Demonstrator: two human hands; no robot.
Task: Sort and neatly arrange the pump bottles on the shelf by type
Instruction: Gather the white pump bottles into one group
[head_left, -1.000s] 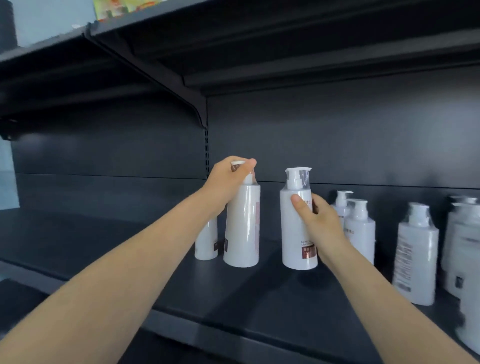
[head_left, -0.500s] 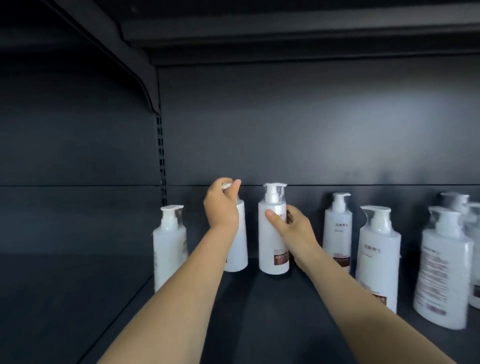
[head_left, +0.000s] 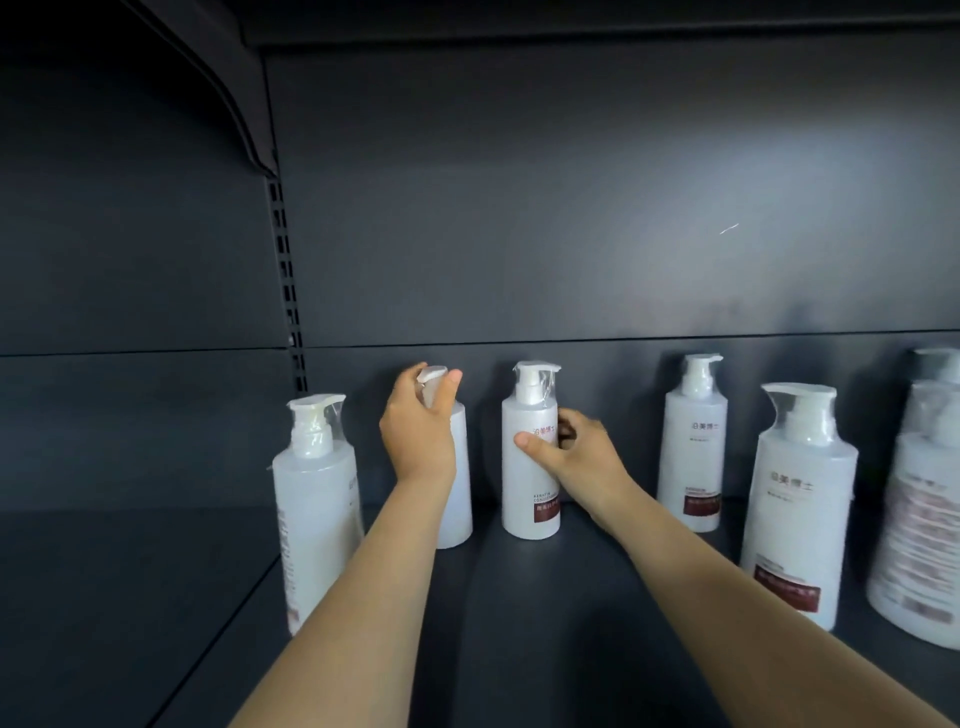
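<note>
Several white pump bottles stand on a dark shelf (head_left: 545, 613). My left hand (head_left: 418, 428) grips the pump top of a tall white bottle (head_left: 457, 478) near the back wall. My right hand (head_left: 571, 457) holds the body of a second tall white bottle (head_left: 527, 483) with a dark red label, thumb across its front; it stands upright just right of the first. A similar bottle (head_left: 317, 499) stands nearer me at the left. Further right stand another tall bottle (head_left: 693, 452) and a wider one (head_left: 797, 514).
More wide white bottles (head_left: 924, 509) crowd the right edge, partly cut off. A slotted upright (head_left: 285, 291) and a bracket divide the back panel. The upper shelf overhangs the top of the view. The shelf's left bay lies dark beyond a seam.
The view has moved closer and to the right. Both hands keep their grips; the two held bottles now stand near the back wall, and the left bottle has come into view.
</note>
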